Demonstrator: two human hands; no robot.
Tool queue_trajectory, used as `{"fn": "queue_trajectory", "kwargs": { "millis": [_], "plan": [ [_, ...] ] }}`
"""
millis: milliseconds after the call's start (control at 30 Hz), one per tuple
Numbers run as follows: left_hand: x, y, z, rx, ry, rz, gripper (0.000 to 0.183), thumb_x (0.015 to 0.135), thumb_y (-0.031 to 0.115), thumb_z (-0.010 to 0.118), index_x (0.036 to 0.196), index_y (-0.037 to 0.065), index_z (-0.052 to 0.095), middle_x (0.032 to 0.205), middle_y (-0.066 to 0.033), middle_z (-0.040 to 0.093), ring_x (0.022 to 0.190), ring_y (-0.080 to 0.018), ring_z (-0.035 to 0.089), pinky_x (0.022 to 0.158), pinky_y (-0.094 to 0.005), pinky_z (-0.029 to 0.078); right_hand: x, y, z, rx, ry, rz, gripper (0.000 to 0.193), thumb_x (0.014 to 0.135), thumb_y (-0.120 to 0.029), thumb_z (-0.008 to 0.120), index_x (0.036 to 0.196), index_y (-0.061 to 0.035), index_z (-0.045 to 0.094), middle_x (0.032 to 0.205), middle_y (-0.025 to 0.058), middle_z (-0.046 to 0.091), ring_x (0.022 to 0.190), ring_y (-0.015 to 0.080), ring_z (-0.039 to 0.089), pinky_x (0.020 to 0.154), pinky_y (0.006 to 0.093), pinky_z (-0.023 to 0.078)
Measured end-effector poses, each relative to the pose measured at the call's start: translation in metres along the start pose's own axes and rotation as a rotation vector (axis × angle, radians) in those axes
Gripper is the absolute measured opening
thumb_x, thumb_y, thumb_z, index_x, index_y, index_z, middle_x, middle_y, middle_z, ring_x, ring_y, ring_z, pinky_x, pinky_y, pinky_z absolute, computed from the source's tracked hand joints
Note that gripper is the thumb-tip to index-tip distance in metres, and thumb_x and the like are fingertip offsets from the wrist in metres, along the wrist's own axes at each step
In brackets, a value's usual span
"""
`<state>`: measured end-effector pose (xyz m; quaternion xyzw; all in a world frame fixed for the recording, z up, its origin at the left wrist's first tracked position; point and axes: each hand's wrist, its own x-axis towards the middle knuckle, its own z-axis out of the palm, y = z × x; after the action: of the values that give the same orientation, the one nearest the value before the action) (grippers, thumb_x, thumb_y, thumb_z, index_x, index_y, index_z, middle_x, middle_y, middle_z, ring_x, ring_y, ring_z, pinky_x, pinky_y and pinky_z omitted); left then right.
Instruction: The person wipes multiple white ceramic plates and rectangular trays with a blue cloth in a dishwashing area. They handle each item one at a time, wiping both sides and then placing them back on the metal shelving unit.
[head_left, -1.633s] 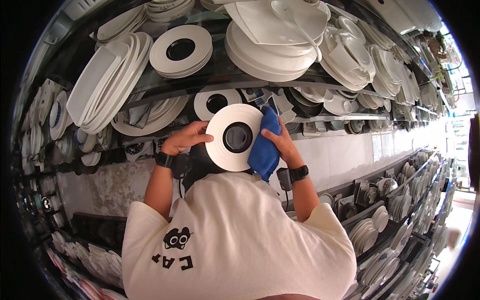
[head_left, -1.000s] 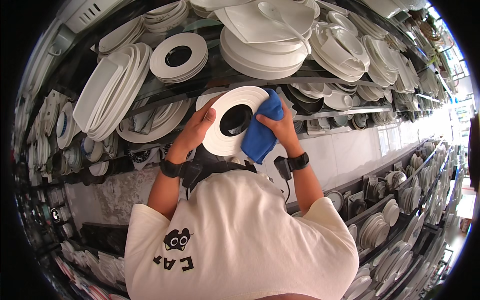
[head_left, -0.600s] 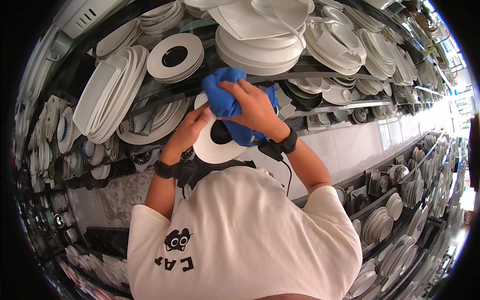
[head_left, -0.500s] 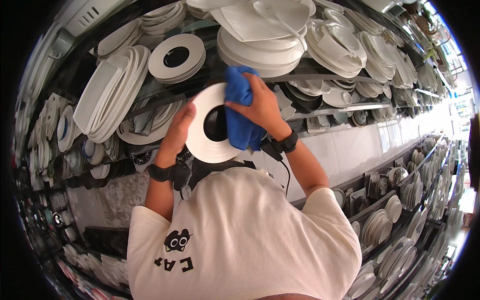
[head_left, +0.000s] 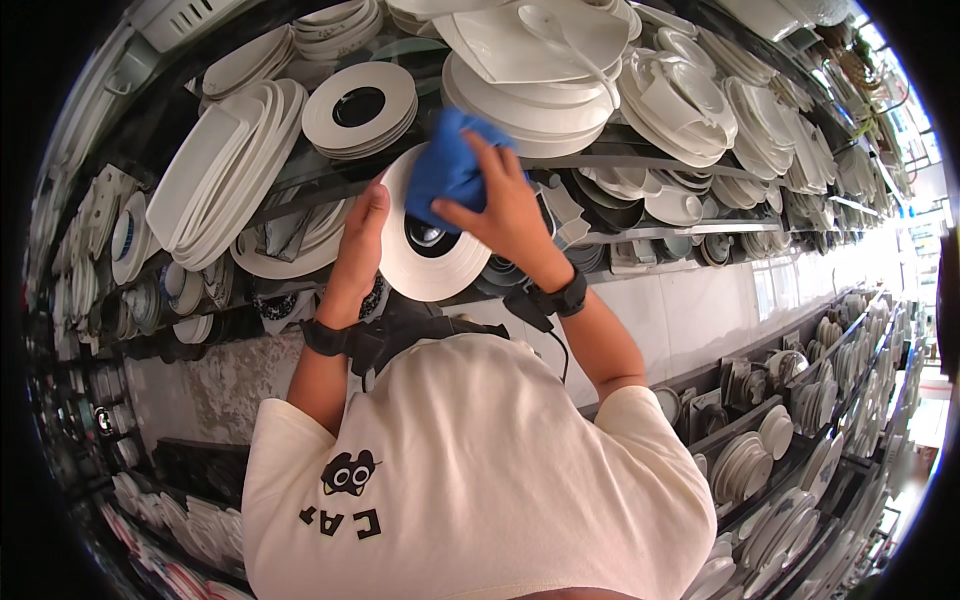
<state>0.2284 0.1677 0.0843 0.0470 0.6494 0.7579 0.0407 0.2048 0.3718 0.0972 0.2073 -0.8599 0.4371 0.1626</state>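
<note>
A white plate (head_left: 425, 275) with a black centre is held up in front of me, tilted, off the shelf. My left hand (head_left: 364, 235) grips its left rim, thumb along the edge and the other fingers hidden behind. My right hand (head_left: 500, 205) presses a bunched blue cloth (head_left: 450, 165) onto the plate's upper face, covering part of the rim and of the black centre. Just beyond, a stack of similar white plates with black centres (head_left: 398, 100) sits on the shelf.
Long white oval dishes (head_left: 215, 180) are stacked at the left. Large white plates (head_left: 530, 110) carry a square dish with a white spoon (head_left: 570, 45). Lower shelves hold bowls and saucers (head_left: 680, 200). More racks of plates (head_left: 745, 465) stand at the right, beyond a tiled floor (head_left: 660, 310).
My right hand and the blue cloth have moved left and up across the plate, baring its right rim. The plate has shifted slightly upward in my left hand's grip.
</note>
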Motion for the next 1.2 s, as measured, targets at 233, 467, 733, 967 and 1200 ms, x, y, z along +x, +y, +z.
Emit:
{"fn": "queue_trajectory", "kwargs": {
  "millis": [233, 467, 733, 967, 1200],
  "plan": [
    [0.002, 0.005, 0.011, 0.009, 0.000, 0.020, 0.050, 0.107, 0.034, 0.033, 0.142, 0.000, 0.043, 0.139, -0.0113, 0.051, 0.127, -0.0188, 0.047, 0.107, -0.0318, 0.036, -0.015, 0.000, 0.039, 0.077, 0.094, 0.148, 0.068, 0.075, -0.037, 0.077, 0.130, -0.0076, 0.049, 0.103, 0.0208, 0.059, 0.085, 0.0418, 0.061, 0.075, 0.0483, 0.049],
    [0.005, 0.015, -0.001, 0.081, 0.103, 0.019, 0.052, 0.106, 0.037, 0.036, 0.141, 0.000, 0.046, 0.136, -0.0115, 0.053, 0.125, -0.0184, 0.049, 0.106, -0.0305, 0.036, -0.030, -0.006, 0.022, 0.147, -0.369, 0.007, 0.044, 0.074, -0.030, 0.072, 0.109, -0.0052, 0.063, 0.088, 0.0192, 0.066, 0.084, 0.0389, 0.063, 0.074, 0.0438, 0.050],
    [-0.008, 0.004, 0.016, 0.182, 0.084, 0.105, 0.051, 0.105, 0.038, 0.038, 0.140, 0.002, 0.046, 0.134, -0.0117, 0.054, 0.123, -0.0183, 0.048, 0.104, -0.0300, 0.036, -0.023, 0.009, 0.000, -0.223, -0.148, 0.107, 0.039, 0.072, -0.031, 0.072, 0.104, -0.0093, 0.069, 0.088, 0.0135, 0.069, 0.077, 0.0344, 0.066, 0.065, 0.0420, 0.052],
    [-0.002, 0.021, 0.011, 0.190, 0.077, 0.152, 0.052, 0.105, 0.040, 0.038, 0.139, 0.001, 0.046, 0.133, -0.0113, 0.055, 0.122, -0.0185, 0.049, 0.104, -0.0300, 0.037, -0.021, 0.000, 0.022, 0.185, -0.168, -0.015, 0.043, 0.074, -0.029, 0.074, 0.106, -0.0013, 0.066, 0.092, 0.0198, 0.066, 0.085, 0.0384, 0.064, 0.075, 0.0407, 0.051],
    [-0.011, 0.005, -0.016, 0.010, 0.128, -0.072, 0.056, 0.102, 0.044, 0.044, 0.133, -0.002, 0.051, 0.127, -0.0120, 0.059, 0.114, -0.0198, 0.058, 0.097, -0.0317, 0.045, -0.032, -0.003, -0.005, 0.031, -0.215, -0.059, 0.058, 0.071, -0.028, 0.079, 0.122, -0.0093, 0.060, 0.097, 0.0155, 0.064, 0.089, 0.0357, 0.064, 0.078, 0.0403, 0.052]
  ]
}}
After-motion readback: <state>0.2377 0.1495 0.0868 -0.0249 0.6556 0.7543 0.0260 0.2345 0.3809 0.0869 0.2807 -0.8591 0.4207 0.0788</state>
